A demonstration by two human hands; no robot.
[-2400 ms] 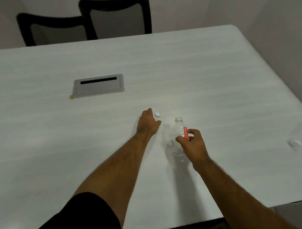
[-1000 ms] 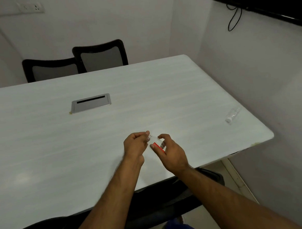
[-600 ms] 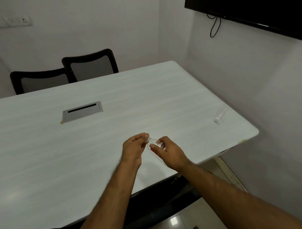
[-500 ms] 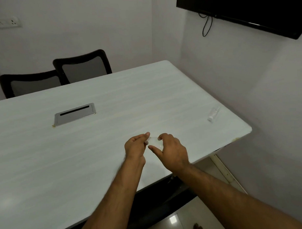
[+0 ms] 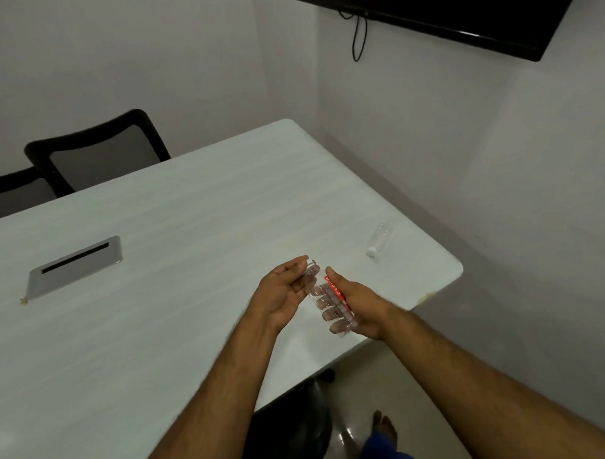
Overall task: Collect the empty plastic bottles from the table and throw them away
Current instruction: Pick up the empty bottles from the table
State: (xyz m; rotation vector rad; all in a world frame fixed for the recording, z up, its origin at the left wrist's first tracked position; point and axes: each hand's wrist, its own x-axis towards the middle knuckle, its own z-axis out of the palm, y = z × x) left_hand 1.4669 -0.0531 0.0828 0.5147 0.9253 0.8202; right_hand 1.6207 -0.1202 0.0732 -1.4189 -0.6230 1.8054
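Note:
A clear empty plastic bottle [image 5: 325, 297] with a red label is tilted in the air above the white table [image 5: 144, 355], near its front right edge. My right hand [image 5: 360, 306] is wrapped around its body, and my fingers show through the plastic. My left hand [image 5: 282, 293] pinches the bottle's top, where a small cap [image 5: 311, 265] sits between thumb and fingertips. A second clear bottle [image 5: 380, 238] with a white cap lies on its side near the table's right edge, apart from both hands.
A metal cable plate [image 5: 74, 264] is set into the table at the left. Two black chairs [image 5: 96, 150] stand behind the far edge. A wall-mounted screen [image 5: 458, 14] hangs at the upper right. A dark chair [image 5: 294, 428] is tucked under the near edge.
My left hand picked the cap off the table and brought it to the bottle's mouth. My right hand lifted the bottle and turned palm-up. My view swung right.

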